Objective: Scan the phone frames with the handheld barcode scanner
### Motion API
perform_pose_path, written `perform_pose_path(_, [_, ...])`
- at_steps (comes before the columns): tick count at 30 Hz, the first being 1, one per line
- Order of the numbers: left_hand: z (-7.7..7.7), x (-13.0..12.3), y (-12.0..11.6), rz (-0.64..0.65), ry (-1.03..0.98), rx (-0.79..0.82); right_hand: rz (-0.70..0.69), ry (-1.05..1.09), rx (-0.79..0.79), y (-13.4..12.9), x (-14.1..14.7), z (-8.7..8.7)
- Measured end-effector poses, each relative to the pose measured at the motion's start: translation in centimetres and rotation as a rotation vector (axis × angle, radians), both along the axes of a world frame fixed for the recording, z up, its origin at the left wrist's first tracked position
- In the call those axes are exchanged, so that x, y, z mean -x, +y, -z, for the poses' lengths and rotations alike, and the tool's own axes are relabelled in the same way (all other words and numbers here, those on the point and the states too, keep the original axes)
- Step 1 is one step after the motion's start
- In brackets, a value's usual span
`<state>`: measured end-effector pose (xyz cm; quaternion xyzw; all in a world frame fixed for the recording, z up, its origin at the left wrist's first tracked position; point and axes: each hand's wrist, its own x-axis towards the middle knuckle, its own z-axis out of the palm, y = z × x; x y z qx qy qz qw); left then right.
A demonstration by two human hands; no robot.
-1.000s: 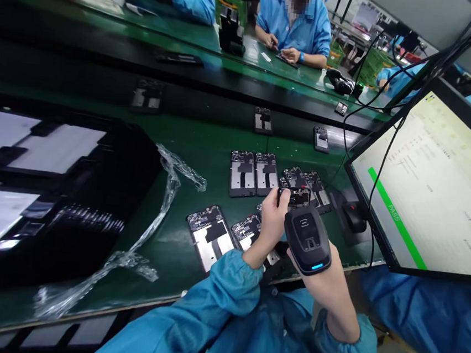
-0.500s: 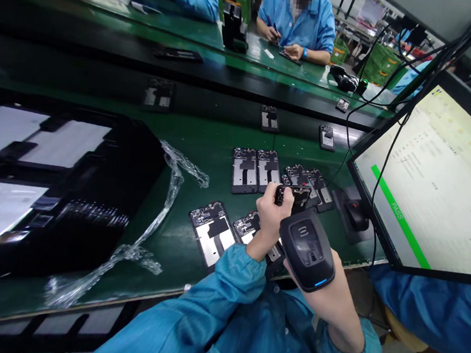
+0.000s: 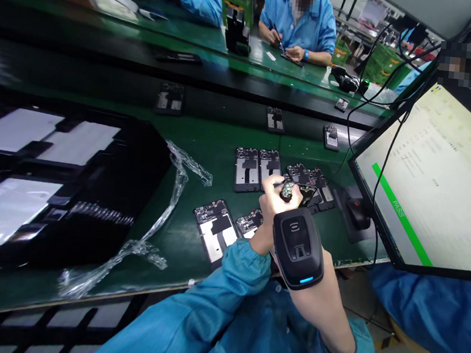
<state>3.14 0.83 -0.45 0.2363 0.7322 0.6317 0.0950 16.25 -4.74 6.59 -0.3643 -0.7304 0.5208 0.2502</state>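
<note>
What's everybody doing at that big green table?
A person's left hand pinches an opened phone, held tilted. Their right hand, mostly hidden, holds a black scanner on the near side of it. More opened phones lie on the green table. On the right, a monitor shows PASS in green.

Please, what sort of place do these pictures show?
Probably an electronics assembly workshop: phone-like units with exposed circuitry lie on a green bench, a monitor reads PASS, and a co-worker in blue works opposite.
</note>
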Motion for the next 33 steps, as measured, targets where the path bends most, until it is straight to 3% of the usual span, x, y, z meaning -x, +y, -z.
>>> perform_pose_path(4, [0.2,0.1,0.1,0.044,0.020,0.012,0.032,0.002,0.001,-0.2,-0.2,0.0])
perform_pose_path(10, [0.7,0.1,1.2,-0.014,0.052,0.030,0.058,0.013,0.020,-0.4,-0.6,-0.2])
perform_pose_path(20, [0.5,-0.2,2.4,-0.006,0.107,0.025,0.115,0.020,0.030,-0.5,-2.2,0.8])
perform_pose_path(23, [0.3,-0.7,2.4,-0.015,0.116,0.036,0.129,0.049,0.022,-0.1,-2.2,1.0])
perform_pose_path(33, [-1.6,-2.3,1.0,0.137,0.094,0.035,0.167,0.153,0.015,0.7,-1.7,2.0])
